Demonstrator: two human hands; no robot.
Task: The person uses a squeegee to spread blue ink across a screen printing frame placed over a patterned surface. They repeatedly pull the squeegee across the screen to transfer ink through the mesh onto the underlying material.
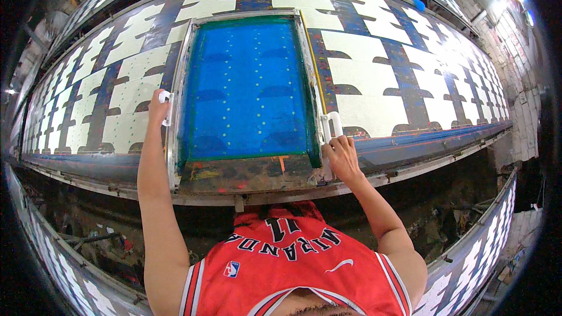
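Note:
A silk-screen printing frame (182, 73) with a blue mesh (244, 76) and green-edged border lies on a long table in front of me. Small pale dots run down the mesh in two columns. On the frame's left side, my left hand (158, 107) is closed round a white handle (168, 116). My right hand (344, 159) has its fingers curled over the lower end of another white handle (336, 122) at the right side. Pale cut fabric pieces (366, 105) lie in rows either side; those just left of the frame bear small green dots.
The printing table (404, 134) curves away left and right, its near edge bordered by a metal rail (415, 167). A blue round object (418, 4) sits at the far right. More tables with pale pieces stand beyond it and behind me. A brick wall (497, 47) is at right.

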